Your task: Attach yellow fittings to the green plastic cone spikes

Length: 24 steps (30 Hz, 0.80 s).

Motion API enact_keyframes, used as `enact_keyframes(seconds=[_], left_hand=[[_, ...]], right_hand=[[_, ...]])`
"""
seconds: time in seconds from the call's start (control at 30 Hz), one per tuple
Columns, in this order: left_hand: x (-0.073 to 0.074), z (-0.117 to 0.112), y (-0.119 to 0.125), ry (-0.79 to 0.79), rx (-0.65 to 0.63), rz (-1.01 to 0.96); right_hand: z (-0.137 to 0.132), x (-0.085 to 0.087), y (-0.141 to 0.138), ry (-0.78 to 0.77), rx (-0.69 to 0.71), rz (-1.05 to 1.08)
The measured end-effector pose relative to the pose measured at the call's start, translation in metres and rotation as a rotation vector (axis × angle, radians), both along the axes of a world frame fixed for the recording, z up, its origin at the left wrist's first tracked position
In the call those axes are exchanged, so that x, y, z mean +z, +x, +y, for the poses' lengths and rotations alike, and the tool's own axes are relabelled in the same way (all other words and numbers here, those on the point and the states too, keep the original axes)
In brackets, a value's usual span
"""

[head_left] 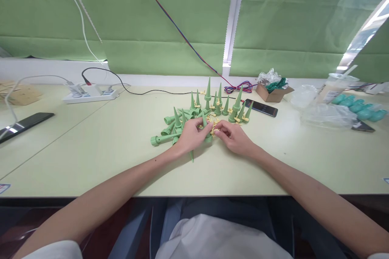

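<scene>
My left hand (191, 134) is closed around a green plastic watering spike (208, 139), whose cone points up past the fingers. Close on its right, my right hand (233, 136) is pinched at a small yellow valve piece (216, 131) against the spike's side; the fingertips partly cover it. A pile of small yellow valves (213, 120) lies just behind the hands. Left of them, several loose green spikes (164, 138) lie in a heap. Behind and to the right, several green spikes with yellow valves on them (236, 107) stand upright, cones up.
A phone (261, 107) with a cable lies behind the standing spikes. Farther right are a small cardboard box (271, 93), a plastic cup (332, 87) and teal bulb-shaped items (361, 108). A power strip (91, 94) and a dark device (28, 124) lie at the left.
</scene>
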State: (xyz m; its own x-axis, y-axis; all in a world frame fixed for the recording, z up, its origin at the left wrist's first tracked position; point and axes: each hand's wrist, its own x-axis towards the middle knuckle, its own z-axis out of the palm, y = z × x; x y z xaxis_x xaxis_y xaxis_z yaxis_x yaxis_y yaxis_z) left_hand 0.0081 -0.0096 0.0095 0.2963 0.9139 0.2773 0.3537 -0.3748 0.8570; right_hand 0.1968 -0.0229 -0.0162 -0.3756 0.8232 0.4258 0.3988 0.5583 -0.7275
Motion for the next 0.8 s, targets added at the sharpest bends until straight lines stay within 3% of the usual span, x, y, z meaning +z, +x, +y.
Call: enact_keyframes(seconds=[0.8], left_hand=[[-0.0024,0.0012,-0.0005,-0.012,-0.034,-0.011]], right_hand=[[0.0019,0.0007,0.0008,0.085,-0.019,-0.096]])
